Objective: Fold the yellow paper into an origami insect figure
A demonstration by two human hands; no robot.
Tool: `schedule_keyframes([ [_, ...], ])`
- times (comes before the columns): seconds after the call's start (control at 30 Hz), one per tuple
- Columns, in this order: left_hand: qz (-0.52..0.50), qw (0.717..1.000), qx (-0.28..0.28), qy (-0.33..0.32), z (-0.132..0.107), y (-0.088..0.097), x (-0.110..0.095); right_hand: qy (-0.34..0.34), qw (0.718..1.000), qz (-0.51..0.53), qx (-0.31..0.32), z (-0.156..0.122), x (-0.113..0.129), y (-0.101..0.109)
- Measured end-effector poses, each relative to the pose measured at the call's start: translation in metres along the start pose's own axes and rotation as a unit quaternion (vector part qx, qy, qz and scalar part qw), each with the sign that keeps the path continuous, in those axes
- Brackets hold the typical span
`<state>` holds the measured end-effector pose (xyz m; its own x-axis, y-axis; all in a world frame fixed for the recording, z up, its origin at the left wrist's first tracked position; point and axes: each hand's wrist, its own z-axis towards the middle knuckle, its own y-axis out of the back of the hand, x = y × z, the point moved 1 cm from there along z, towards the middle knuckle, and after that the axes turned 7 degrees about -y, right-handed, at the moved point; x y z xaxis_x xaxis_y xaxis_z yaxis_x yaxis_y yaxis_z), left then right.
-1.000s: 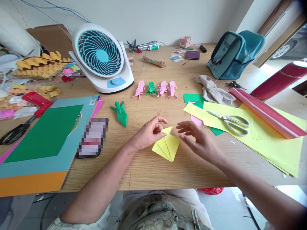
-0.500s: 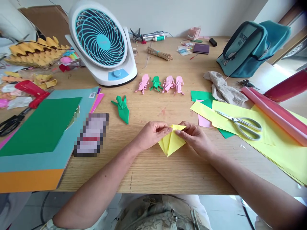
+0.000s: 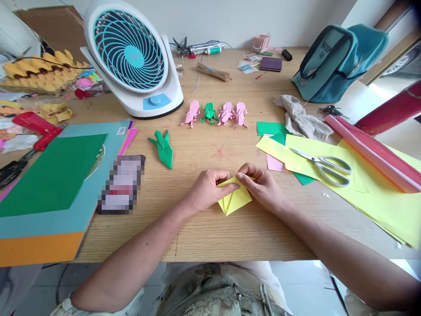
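Observation:
Between my two hands is a small folded piece of yellow paper (image 3: pixel 237 201), creased into layers with a point toward me. My left hand (image 3: pixel 212 188) pinches its left side, thumb lying across the front. At the top edge my right hand (image 3: pixel 258 182) grips it between thumb and fingers. The fingertips behind the paper are partly hidden. Beyond my left hand lies a part-folded green paper figure (image 3: pixel 163 148). Farther back stand several finished folded figures, among them a pink one (image 3: pixel 192 113) and a green one (image 3: pixel 209 113).
White-handled scissors (image 3: pixel 324 166) rest on yellow paper sheets (image 3: pixel 371 206) at right, near a pink roll (image 3: pixel 371 153). A phone (image 3: pixel 121 184) and a green sheet (image 3: pixel 62 175) on a pad lie left. Behind are a fan (image 3: pixel 133 57) and a teal bag (image 3: pixel 332 66).
My left thumb has moved right across the yellow paper, and my right fingers have shifted to its top edge. The top flap's outline has changed. The whole view has shifted slightly.

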<state>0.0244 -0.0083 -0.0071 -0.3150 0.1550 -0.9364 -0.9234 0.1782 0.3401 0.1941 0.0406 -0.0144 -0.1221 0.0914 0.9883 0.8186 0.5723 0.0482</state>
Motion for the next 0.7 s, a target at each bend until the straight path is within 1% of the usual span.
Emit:
schedule_keyframes([
  [0.1, 0.023, 0.999, -0.015, -0.023, -0.0004, -0.0015, 0.0002, 0.046, 0.997, -0.057, 0.007, -0.0007, 0.0016, 0.0007],
  [0.2, 0.031, 0.999, -0.017, -0.042, -0.0005, -0.0023, -0.0007, 0.074, 0.994, -0.081, 0.004, -0.0004, 0.0013, 0.0016],
  [0.3, 0.041, 0.997, -0.019, -0.068, -0.0008, -0.0024, -0.0031, 0.075, 0.994, -0.078, 0.006, -0.0001, 0.0009, 0.0025],
  [0.47, 0.094, 0.988, -0.064, -0.103, -0.0028, -0.0035, -0.0058, 0.067, 0.995, -0.069, 0.019, 0.0003, 0.0047, 0.0031],
  [0.57, 0.091, 0.988, -0.075, -0.098, -0.0037, -0.0059, -0.0045, 0.066, 0.996, -0.062, 0.005, 0.0011, 0.0063, 0.0028],
  [0.7, 0.044, 0.995, -0.074, -0.052, -0.0041, -0.0081, -0.0032, 0.058, 0.997, -0.041, -0.023, 0.0022, 0.0063, 0.0033],
])
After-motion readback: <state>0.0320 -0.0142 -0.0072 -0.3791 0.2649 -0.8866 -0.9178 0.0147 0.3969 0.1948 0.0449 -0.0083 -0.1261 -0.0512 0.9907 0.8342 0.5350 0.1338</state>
